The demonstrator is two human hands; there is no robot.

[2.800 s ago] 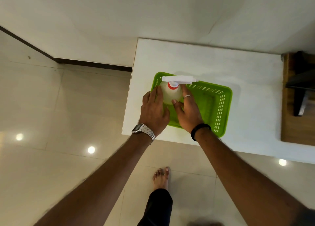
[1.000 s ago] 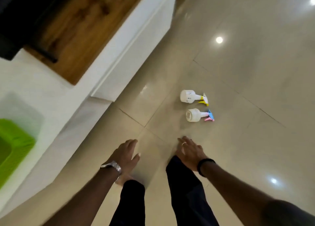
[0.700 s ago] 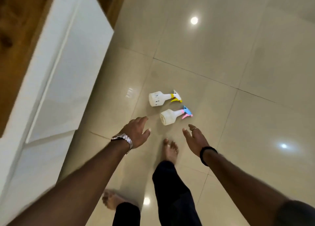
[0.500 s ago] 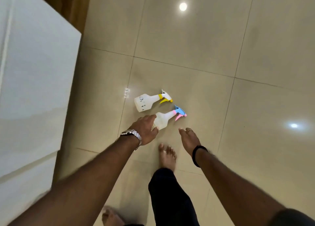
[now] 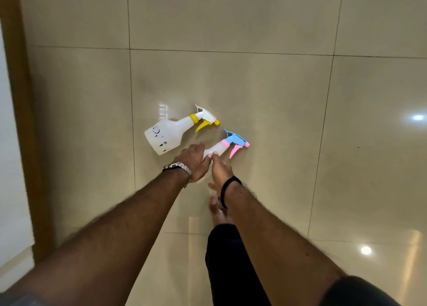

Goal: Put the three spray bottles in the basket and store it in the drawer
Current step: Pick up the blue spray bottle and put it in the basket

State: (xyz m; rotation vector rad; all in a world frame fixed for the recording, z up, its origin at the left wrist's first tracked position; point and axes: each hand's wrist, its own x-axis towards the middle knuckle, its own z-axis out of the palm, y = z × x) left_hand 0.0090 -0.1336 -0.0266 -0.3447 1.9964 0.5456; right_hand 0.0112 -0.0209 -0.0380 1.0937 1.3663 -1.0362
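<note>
Two white spray bottles lie on their sides on the beige tiled floor. The farther one, with a yellow trigger, lies untouched. The nearer one, with a blue and pink trigger, has both my hands on its body. My left hand, with a metal watch at the wrist, covers the bottle's wide end. My right hand, with a ring and a black wristband, presses its fingers on the bottle's neck side. The bottle still rests on the floor. The green basket and the third bottle are out of view.
A white cabinet side with a brown wooden edge runs down the left of the view. My foot and dark trouser leg stand just below my hands. Glossy floor tiles stretch in all directions.
I turned from the basket on the white cabinet top toward the floor. Both hands reached down and forward, and now rest on the blue and pink bottle.
</note>
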